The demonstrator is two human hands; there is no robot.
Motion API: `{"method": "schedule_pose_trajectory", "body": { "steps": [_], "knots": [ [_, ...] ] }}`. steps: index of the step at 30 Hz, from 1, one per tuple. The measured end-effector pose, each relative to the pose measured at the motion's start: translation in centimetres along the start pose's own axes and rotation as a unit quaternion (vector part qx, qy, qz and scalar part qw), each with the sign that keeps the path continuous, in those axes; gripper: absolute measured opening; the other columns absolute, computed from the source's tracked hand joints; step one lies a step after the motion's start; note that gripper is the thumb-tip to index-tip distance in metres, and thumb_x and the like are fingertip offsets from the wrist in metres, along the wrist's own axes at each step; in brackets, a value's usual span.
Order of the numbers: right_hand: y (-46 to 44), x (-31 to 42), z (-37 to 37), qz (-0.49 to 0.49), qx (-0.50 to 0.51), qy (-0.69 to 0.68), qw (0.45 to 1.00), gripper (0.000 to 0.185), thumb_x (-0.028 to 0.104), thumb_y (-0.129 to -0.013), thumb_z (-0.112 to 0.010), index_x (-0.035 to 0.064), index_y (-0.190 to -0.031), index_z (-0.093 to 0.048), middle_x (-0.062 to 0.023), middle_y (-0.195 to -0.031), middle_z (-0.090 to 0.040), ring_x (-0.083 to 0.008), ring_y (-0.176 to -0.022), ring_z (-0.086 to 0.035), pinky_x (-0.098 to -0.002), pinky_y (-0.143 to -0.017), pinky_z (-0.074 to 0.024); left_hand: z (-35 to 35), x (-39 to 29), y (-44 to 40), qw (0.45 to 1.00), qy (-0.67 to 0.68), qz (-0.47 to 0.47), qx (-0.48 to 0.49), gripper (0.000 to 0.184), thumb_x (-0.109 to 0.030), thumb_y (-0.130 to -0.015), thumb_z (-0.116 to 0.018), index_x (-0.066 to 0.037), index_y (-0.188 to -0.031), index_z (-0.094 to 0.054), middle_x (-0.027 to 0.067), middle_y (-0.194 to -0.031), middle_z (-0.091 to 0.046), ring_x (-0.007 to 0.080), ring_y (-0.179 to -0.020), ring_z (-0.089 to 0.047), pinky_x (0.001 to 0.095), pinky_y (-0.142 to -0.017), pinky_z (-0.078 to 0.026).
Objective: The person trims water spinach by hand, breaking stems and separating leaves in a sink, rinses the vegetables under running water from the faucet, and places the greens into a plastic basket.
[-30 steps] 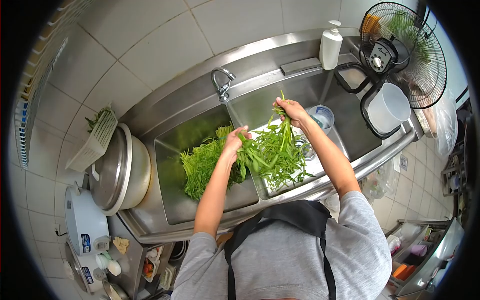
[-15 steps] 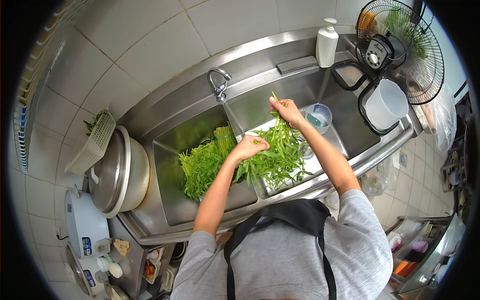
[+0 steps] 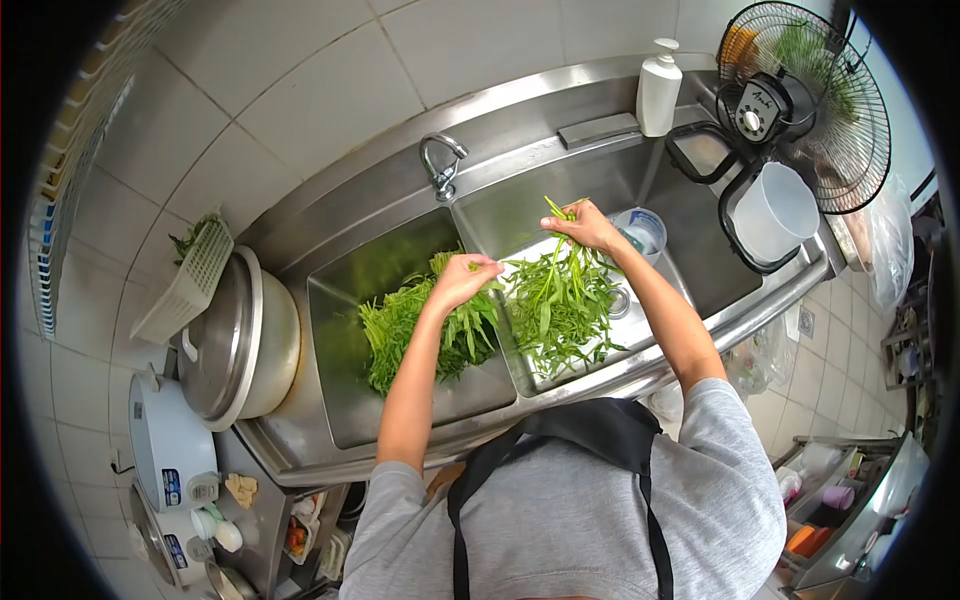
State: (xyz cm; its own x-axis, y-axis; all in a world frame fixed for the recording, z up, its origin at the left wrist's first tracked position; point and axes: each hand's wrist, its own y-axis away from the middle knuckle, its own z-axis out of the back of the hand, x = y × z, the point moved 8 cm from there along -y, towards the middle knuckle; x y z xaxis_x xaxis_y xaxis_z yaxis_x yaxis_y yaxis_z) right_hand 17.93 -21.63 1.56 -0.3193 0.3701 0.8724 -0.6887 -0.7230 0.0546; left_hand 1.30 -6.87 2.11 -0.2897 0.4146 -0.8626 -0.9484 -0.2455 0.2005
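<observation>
My right hand (image 3: 583,226) is closed round the stems of a bunch of leafy greens (image 3: 556,300), whose leaves hang down over the right sink basin (image 3: 510,215). Some stem ends stick up above its fingers. To the left, my left hand (image 3: 468,280) is pinched at the fingertips, with green leaves and stems at and just below the fingers. It is over the divider between the basins. A large pile of greens (image 3: 395,335) lies in the left basin (image 3: 345,420), partly hidden by my left forearm.
A faucet (image 3: 440,165) stands behind the divider. A clear round container (image 3: 640,232) is in the right basin. Further right are a soap bottle (image 3: 659,90), a white bucket (image 3: 776,212) and a fan (image 3: 805,105). A large lidded pot (image 3: 255,335) stands left of the sink.
My left hand first moved right towards the bunch, then back left, away from it. My right hand still holds the bunch and has shifted slightly.
</observation>
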Motion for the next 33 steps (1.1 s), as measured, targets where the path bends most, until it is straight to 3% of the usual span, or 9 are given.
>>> {"method": "schedule_pose_trajectory", "body": {
  "steps": [2, 7, 11, 17, 24, 27, 28, 31, 33],
  "knots": [
    [0.2, 1.0, -0.1, -0.001, 0.0, 0.007, 1.0, 0.053, 0.052, -0.066, -0.068, 0.0, -0.065, -0.06, -0.0061, -0.046, -0.052, -0.0111, -0.045, -0.053, -0.0281, -0.045, -0.0418, -1.6, -1.6, 0.0, 0.998, -0.034, -0.002, 0.043, 0.03, -0.029, -0.076, -0.064, -0.001, -0.087, -0.066, 0.0067, -0.079, -0.065, 0.0109, -0.074, -0.057, 0.0268, -0.073, -0.044],
    [0.1, 1.6, -0.9, -0.017, -0.023, -0.003, 1.0, 0.05, 0.049, -0.065, -0.069, -0.0002, -0.068, -0.063, -0.006, -0.046, -0.054, -0.0108, -0.044, -0.054, -0.028, -0.045, -0.0426, -4.9, -3.4, -0.8, 0.994, -0.036, -0.033, 0.1, 0.033, -0.03, -0.075, -0.065, -0.001, -0.09, -0.066, 0.0066, -0.078, -0.065, 0.0096, -0.07, -0.055, 0.0271, -0.069, -0.046],
    [0.4, 2.2, -1.0, -0.013, -0.024, -0.033, 0.999, 0.046, 0.045, -0.067, -0.07, -0.0006, -0.071, -0.065, -0.0055, -0.047, -0.054, -0.0092, -0.043, -0.051, -0.0266, -0.043, -0.0414, -5.0, -2.9, -1.3, 0.995, -0.014, -0.021, 0.093, 0.031, -0.025, -0.075, -0.063, -0.001, -0.094, -0.065, 0.0055, -0.081, -0.064, 0.0087, -0.069, -0.054, 0.0242, -0.065, -0.045],
    [0.7, 3.3, -1.1, -0.013, -0.024, -0.085, 0.996, 0.04, 0.038, -0.071, -0.07, -0.0014, -0.071, -0.065, -0.0051, -0.051, -0.056, -0.0074, -0.041, -0.048, -0.025, -0.042, -0.0402, -5.0, -1.7, -1.3, 0.976, 0.173, 0.05, 0.123, 0.029, -0.024, -0.076, -0.06, -0.002, -0.094, -0.064, 0.0021, -0.081, -0.062, 0.0071, -0.064, -0.048, 0.0218, -0.059, -0.04],
    [0.8, 5.3, -2.0, 0.046, -0.03, -0.081, 0.995, 0.043, 0.04, -0.071, -0.068, -0.0023, -0.072, -0.065, -0.0067, -0.053, -0.058, -0.0097, -0.043, -0.052, -0.0265, -0.044, -0.0428, -4.2, 0.6, -2.3, 0.973, 0.19, 0.103, 0.08, 0.03, -0.03, -0.077, -0.059, -0.007, -0.094, -0.064, -0.0044, -0.074, -0.055, 0.0049, -0.061, -0.041, 0.0208, -0.059, -0.035],
    [0.8, 5.9, -2.3, 0.041, -0.024, -0.011, 0.999, 0.045, 0.042, -0.069, -0.069, -0.0026, -0.07, -0.064, -0.0086, -0.05, -0.056, -0.0122, -0.044, -0.054, -0.0288, -0.046, -0.0432, -4.3, 0.0, -2.3, 0.968, 0.215, 0.096, 0.088, 0.027, -0.026, -0.08, -0.057, -0.003, -0.094, -0.062, -0.0043, -0.065, -0.052, 0.0036, -0.054, -0.038, 0.0176, -0.053, -0.033],
    [0.8, 6.2, -2.3, 0.057, -0.041, 0.002, 0.997, 0.045, 0.043, -0.068, -0.069, -0.0023, -0.069, -0.063, -0.0102, -0.048, -0.054, -0.0135, -0.046, -0.055, -0.0297, -0.047, -0.0436, -3.8, -1.0, -2.3, 0.987, 0.12, 0.065, 0.082, 0.026, -0.026, -0.08, -0.056, -0.004, -0.093, -0.062, -0.0048, -0.064, -0.052, 0.0034, -0.055, -0.039, 0.0196, -0.054, -0.035],
    [0.8, 6.4, -2.5, 0.055, -0.024, 0.03, 0.998, 0.043, 0.042, -0.069, -0.069, -0.0003, -0.069, -0.063, -0.0084, -0.049, -0.055, -0.0113, -0.048, -0.055, -0.0276, -0.049, -0.0437, -3.5, -1.1, -3.1, 0.993, 0.104, 0.021, 0.044, 0.026, -0.028, -0.08, -0.057, -0.005, -0.091, -0.063, -0.0048, -0.062, -0.052, 0.0033, -0.055, -0.039, 0.0211, -0.054, -0.033],
    [0.9, 6.2, -2.6, 0.034, 0.021, -0.02, 0.999, 0.041, 0.042, -0.07, -0.069, 0.0009, -0.069, -0.063, -0.0062, -0.05, -0.055, -0.0095, -0.048, -0.054, -0.0261, -0.048, -0.0429, -3.3, -0.5, -3.4, 0.989, 0.138, 0.026, 0.04, 0.027, -0.029, -0.078, -0.057, -0.004, -0.085, -0.063, -0.0045, -0.061, -0.051, 0.0035, -0.053, -0.037, 0.0208, -0.051, -0.03]
  ]
}}
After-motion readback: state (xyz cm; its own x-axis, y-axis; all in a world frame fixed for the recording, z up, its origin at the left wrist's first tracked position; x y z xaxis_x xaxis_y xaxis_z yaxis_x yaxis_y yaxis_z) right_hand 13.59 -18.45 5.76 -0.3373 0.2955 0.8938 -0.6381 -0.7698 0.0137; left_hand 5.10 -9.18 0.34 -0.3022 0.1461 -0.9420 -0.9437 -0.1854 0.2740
